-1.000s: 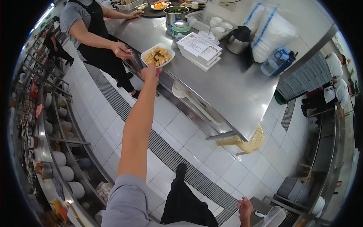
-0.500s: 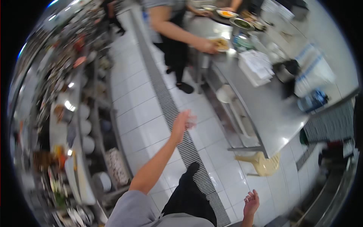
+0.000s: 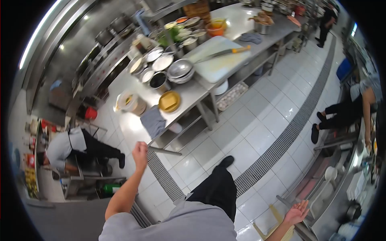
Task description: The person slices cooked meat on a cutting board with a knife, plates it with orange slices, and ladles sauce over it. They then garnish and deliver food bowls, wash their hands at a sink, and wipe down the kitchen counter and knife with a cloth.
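Observation:
My left hand [image 3: 140,156] is curled into a loose fist, with nothing seen in it, in front of the corner of a steel worktable [image 3: 130,124]. Closest to it on that table is a folded grey cloth [image 3: 153,122], with a yellow dish [image 3: 169,101] holding yellow slabs just behind. Low at the right, my right hand [image 3: 296,212] is palm up, fingers apart, holding nothing. A pale yellow plastic stool [image 3: 261,232] is partly visible beside that forearm, and a steel table stands to its right.
A cutting board [image 3: 219,60] carries a knife [image 3: 221,54] with a yellow handle. Steel bowls [image 3: 180,70] and containers crowd the worktable. One person [image 3: 76,144] bends at the left; another [image 3: 362,94] stands at the right. A drain grate [image 3: 277,150] crosses the tiled floor.
The view has swung left, bringing the worktable to the front and the other steel table to the right edge. My left hand has closed from spread fingers; the right has opened wider.

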`<control>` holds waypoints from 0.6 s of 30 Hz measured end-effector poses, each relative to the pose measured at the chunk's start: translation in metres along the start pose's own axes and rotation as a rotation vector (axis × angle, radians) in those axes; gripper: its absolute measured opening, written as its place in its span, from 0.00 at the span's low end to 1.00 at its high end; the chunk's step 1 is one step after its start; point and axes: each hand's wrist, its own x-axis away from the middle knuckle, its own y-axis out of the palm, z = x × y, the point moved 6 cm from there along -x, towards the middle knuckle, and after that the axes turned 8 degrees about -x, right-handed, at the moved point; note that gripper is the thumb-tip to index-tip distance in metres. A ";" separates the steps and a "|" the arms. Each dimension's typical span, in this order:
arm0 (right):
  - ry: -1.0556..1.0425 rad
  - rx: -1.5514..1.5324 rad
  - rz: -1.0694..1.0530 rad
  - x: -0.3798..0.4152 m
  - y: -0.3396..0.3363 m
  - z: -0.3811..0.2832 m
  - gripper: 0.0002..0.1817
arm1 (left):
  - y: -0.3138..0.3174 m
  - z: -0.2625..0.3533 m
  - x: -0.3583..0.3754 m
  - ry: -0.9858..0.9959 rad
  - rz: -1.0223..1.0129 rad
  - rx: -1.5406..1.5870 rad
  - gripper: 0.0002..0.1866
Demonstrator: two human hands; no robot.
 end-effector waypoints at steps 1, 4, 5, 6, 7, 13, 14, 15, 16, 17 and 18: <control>0.016 0.017 -0.019 0.006 0.010 0.006 0.30 | -0.027 -0.035 -0.019 -0.070 0.023 0.048 0.15; 0.121 -0.073 -0.181 0.012 0.041 0.042 0.33 | -0.077 -0.128 -0.095 -0.303 0.177 0.244 0.17; 0.109 -0.042 -0.141 0.017 0.044 0.046 0.34 | -0.086 -0.157 -0.122 -0.389 0.186 0.314 0.18; 0.094 -0.010 -0.095 0.024 0.047 0.051 0.34 | -0.092 -0.182 -0.150 -0.473 0.190 0.381 0.19; 0.081 0.001 -0.006 0.033 0.052 0.056 0.35 | -0.098 -0.206 -0.177 -0.465 0.207 0.325 0.20; -0.049 0.202 0.268 0.091 0.060 0.076 0.35 | -0.115 -0.280 -0.323 -0.545 0.232 0.176 0.22; -0.049 0.211 0.267 0.101 0.054 0.075 0.35 | -0.115 -0.303 -0.352 -0.555 0.231 0.175 0.22; 0.076 0.152 0.157 0.102 0.036 0.066 0.33 | -0.116 -0.326 -0.388 -0.427 0.216 0.030 0.22; 0.201 0.094 0.048 0.106 0.025 0.062 0.32 | -0.115 -0.341 -0.419 -0.300 0.200 -0.114 0.22; 0.204 0.103 0.043 0.110 0.019 0.064 0.32 | -0.112 -0.337 -0.448 -0.199 0.212 -0.170 0.22; 0.145 0.197 0.017 0.115 0.017 0.064 0.31 | -0.109 -0.324 -0.471 -0.096 0.221 -0.228 0.22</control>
